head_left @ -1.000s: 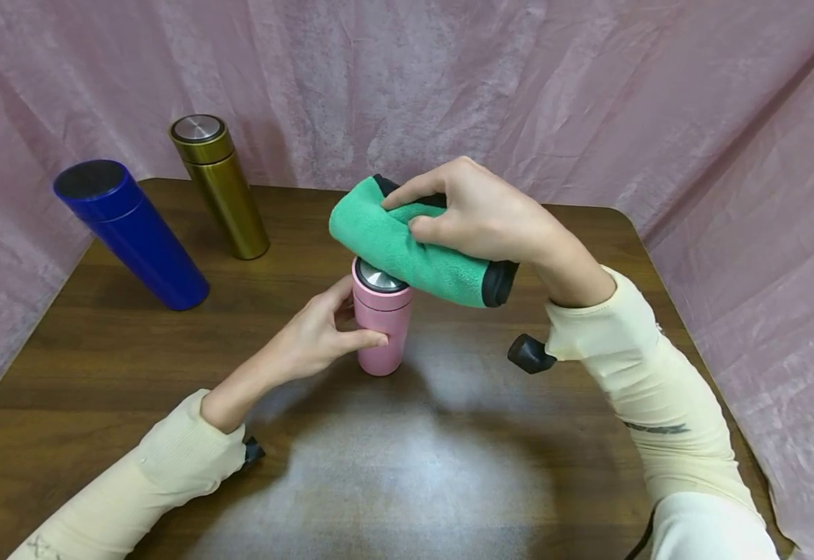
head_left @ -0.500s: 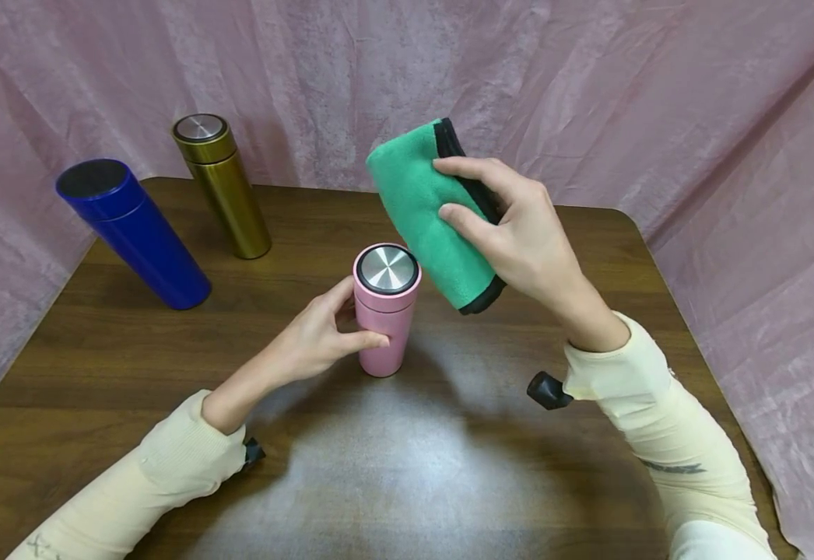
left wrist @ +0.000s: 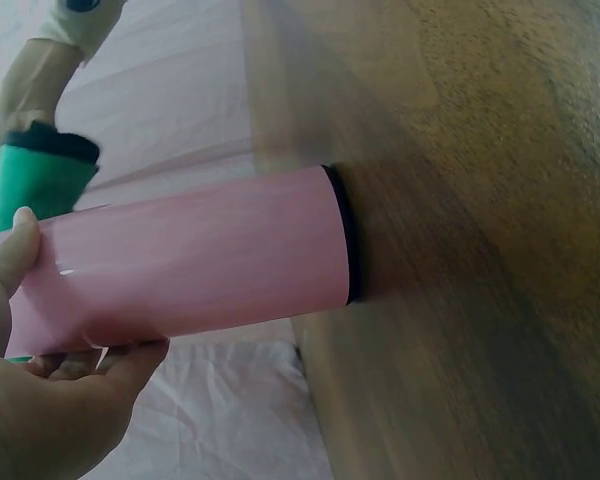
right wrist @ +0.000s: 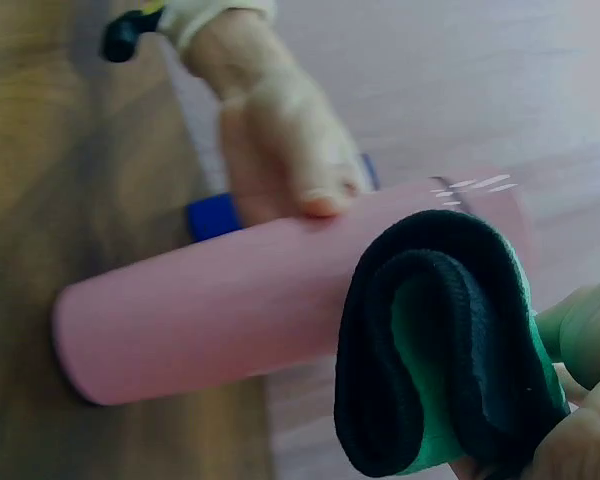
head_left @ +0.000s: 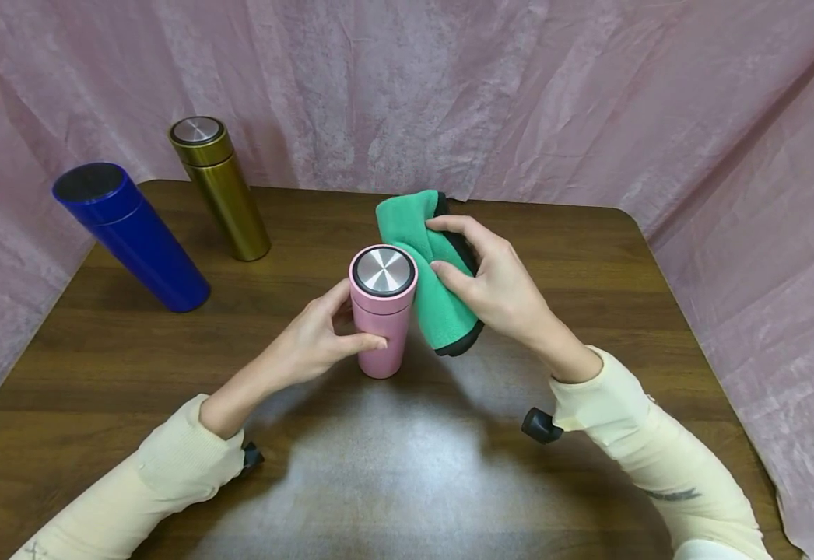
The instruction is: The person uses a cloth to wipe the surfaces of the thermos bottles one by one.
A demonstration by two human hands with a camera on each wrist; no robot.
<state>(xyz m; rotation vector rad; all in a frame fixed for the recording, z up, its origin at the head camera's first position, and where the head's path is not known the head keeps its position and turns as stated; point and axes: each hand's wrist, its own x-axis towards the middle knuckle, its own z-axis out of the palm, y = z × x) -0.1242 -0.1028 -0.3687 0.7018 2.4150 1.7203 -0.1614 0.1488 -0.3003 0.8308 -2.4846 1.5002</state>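
Observation:
A pink insulated bottle [head_left: 387, 320] with a brushed-metal disc in its lid stands near the middle of the table. My left hand [head_left: 312, 342] holds its body from the left, thumb across the front and fingers behind, as the left wrist view also shows. A green towel [head_left: 410, 222] with black edging, folded into a thick pad, is pinched in my right hand [head_left: 494, 280]. It lies along the bottle's right side, overlapped by the lid in the head view. Folded black layers of the towel [right wrist: 435, 345] face the right wrist camera.
A blue bottle [head_left: 144, 241] and a gold bottle [head_left: 228, 198] stand at the back left of the wooden table [head_left: 575, 257]. Pink curtains [head_left: 407, 93] hang behind and at the sides. A black wrist camera [head_left: 542, 425] juts out below the right cuff.
The towel moved off the bottle's lid, rose to the right, then came down beside the bottle's right side. My left hand has kept its hold and place.

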